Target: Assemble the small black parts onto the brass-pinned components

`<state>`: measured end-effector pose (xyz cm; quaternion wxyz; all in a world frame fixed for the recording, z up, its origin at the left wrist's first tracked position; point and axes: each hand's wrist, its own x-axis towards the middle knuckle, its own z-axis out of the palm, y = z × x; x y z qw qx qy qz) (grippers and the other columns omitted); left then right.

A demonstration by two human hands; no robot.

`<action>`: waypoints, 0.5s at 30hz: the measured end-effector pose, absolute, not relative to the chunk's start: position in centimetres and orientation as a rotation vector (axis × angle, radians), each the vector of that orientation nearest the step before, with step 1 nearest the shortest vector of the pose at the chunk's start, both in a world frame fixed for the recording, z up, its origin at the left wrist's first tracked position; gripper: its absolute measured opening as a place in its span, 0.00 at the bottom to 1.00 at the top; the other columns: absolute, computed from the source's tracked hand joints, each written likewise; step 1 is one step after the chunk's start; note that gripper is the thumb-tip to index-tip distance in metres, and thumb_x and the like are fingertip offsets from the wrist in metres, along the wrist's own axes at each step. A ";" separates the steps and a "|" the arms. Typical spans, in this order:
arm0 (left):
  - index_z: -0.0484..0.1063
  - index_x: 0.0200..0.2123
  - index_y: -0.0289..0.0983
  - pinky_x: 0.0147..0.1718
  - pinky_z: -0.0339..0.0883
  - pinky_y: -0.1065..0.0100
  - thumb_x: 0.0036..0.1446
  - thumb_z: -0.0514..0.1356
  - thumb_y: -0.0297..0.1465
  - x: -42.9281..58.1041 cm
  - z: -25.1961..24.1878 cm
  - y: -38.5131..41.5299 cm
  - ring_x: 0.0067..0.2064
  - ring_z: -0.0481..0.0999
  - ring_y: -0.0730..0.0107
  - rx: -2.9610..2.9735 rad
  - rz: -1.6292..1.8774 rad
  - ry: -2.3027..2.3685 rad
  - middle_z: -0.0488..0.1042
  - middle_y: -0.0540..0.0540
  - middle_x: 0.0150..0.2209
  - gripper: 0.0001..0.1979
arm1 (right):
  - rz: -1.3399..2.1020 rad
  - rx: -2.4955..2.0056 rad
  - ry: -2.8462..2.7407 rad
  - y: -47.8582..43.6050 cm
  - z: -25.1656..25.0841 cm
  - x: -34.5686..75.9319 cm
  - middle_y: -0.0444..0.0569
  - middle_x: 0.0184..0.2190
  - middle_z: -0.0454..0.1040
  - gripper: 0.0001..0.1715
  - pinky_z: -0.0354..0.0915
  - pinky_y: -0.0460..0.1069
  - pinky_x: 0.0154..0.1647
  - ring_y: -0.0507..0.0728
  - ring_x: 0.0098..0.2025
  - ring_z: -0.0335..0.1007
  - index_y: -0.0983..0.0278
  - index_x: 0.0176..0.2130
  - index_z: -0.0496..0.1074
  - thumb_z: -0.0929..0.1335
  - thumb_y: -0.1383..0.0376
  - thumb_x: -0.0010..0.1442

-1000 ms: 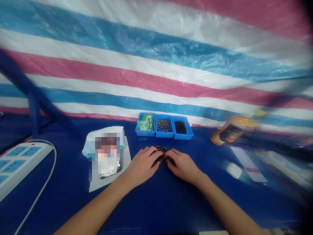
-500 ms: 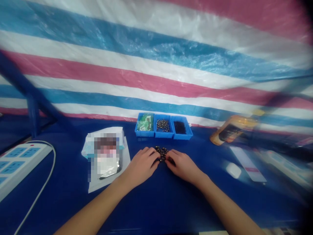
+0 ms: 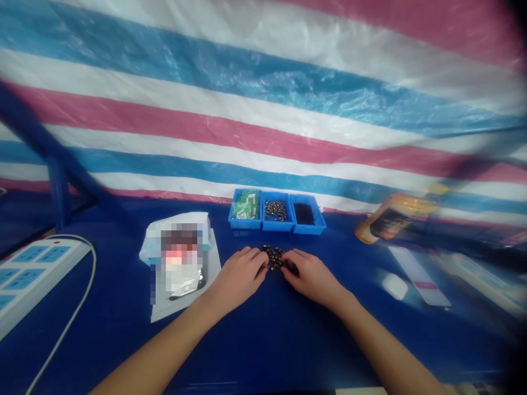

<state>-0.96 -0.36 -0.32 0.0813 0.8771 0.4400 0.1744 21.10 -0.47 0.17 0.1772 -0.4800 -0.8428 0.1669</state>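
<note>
Blue tabletop [image 3: 263,340]: dark parts [image 3: 273,257] slant between left hand [image 3: 239,278], right hand [image 3: 310,278].

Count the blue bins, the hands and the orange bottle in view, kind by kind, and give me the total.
Blue plastic bins: 3
Hands: 2 (left hand, right hand)
Orange bottle: 1
Total: 6

Head view, looking forward and down: the left hand [image 3: 239,278] and right hand [image 3: 310,278] rest on a blue tabletop [image 3: 263,345], fingertips on either side of a small heap of dark parts [image 3: 273,257], perhaps screws, though too small to tell. Just beyond stand three adjoining blue trays: green-and-white packets [image 3: 245,204] (left), metallic parts [image 3: 275,210] (middle), black parts [image 3: 304,214] (right). Behind hangs a striped tarpaulin [image 3: 263,109]; a power strip [image 3: 33,277] lies at far left.
</note>
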 end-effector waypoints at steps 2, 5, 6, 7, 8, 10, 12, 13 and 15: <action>0.68 0.36 0.39 0.43 0.64 0.60 0.65 0.53 0.29 -0.9 -0.3 -0.4 0.41 0.71 0.62 2.618 0.516 1.322 0.72 0.47 0.36 0.05 | 0.480 -1.361 -2.377 -0.4 0.1 21.2 0.47 0.37 0.73 0.07 0.63 0.47 0.39 0.54 0.36 0.72 0.60 0.43 0.71 0.66 0.67 0.63; 0.69 0.39 0.39 0.44 0.65 0.59 0.65 0.53 0.29 -1.0 -0.3 -0.4 0.42 0.71 0.61 2.605 0.517 1.325 0.73 0.47 0.37 0.05 | 0.491 -1.344 -2.374 -0.2 0.1 21.5 0.46 0.37 0.74 0.06 0.64 0.47 0.40 0.54 0.37 0.72 0.60 0.42 0.72 0.66 0.68 0.64; 0.70 0.40 0.40 0.45 0.65 0.59 0.65 0.53 0.29 -1.0 -0.3 -0.4 0.43 0.71 0.61 2.598 0.521 1.322 0.73 0.46 0.38 0.06 | 0.499 -1.335 -2.372 -0.2 0.1 21.5 0.46 0.37 0.74 0.06 0.65 0.47 0.40 0.54 0.38 0.72 0.60 0.41 0.72 0.66 0.68 0.64; 0.70 0.41 0.40 0.46 0.65 0.59 0.65 0.53 0.29 -1.0 -0.2 -0.5 0.43 0.72 0.61 2.591 0.530 1.318 0.73 0.46 0.38 0.07 | 0.510 -1.324 -2.371 -0.1 0.1 21.6 0.46 0.37 0.74 0.05 0.65 0.47 0.40 0.54 0.38 0.73 0.61 0.41 0.72 0.67 0.68 0.64; 0.71 0.42 0.40 0.46 0.65 0.59 0.66 0.53 0.28 -1.0 -0.2 -0.5 0.44 0.72 0.61 2.583 0.540 1.315 0.73 0.46 0.39 0.08 | 0.526 -1.310 -2.373 -0.1 0.1 21.6 0.46 0.38 0.75 0.05 0.65 0.47 0.41 0.54 0.38 0.73 0.61 0.41 0.73 0.67 0.68 0.64; 0.72 0.43 0.40 0.47 0.65 0.59 0.66 0.52 0.28 -1.0 0.0 -0.5 0.44 0.71 0.61 2.569 0.568 1.303 0.73 0.46 0.39 0.09 | 0.555 -1.279 -2.377 0.0 0.1 21.8 0.47 0.38 0.75 0.07 0.66 0.47 0.42 0.54 0.39 0.73 0.60 0.42 0.74 0.67 0.68 0.64; 0.72 0.43 0.41 0.47 0.66 0.59 0.66 0.52 0.28 -1.0 0.2 -0.6 0.44 0.72 0.62 2.556 0.595 1.292 0.74 0.47 0.39 0.10 | 0.570 -1.255 -2.379 0.1 0.2 21.9 0.47 0.39 0.76 0.08 0.66 0.48 0.43 0.54 0.40 0.74 0.60 0.42 0.75 0.66 0.69 0.65; 0.72 0.43 0.41 0.47 0.66 0.59 0.66 0.52 0.28 -0.9 0.3 -0.6 0.44 0.72 0.62 2.547 0.612 1.289 0.74 0.47 0.40 0.10 | 0.572 -1.246 -2.379 0.1 0.2 22.0 0.47 0.39 0.76 0.09 0.66 0.48 0.43 0.54 0.40 0.74 0.60 0.42 0.75 0.66 0.69 0.66; 0.73 0.43 0.41 0.47 0.66 0.59 0.66 0.52 0.28 -0.9 0.4 -0.6 0.44 0.72 0.62 2.524 0.656 1.287 0.74 0.47 0.40 0.10 | 0.570 -1.231 -2.377 0.1 0.2 22.0 0.47 0.39 0.77 0.08 0.66 0.48 0.43 0.54 0.40 0.74 0.60 0.42 0.75 0.65 0.69 0.66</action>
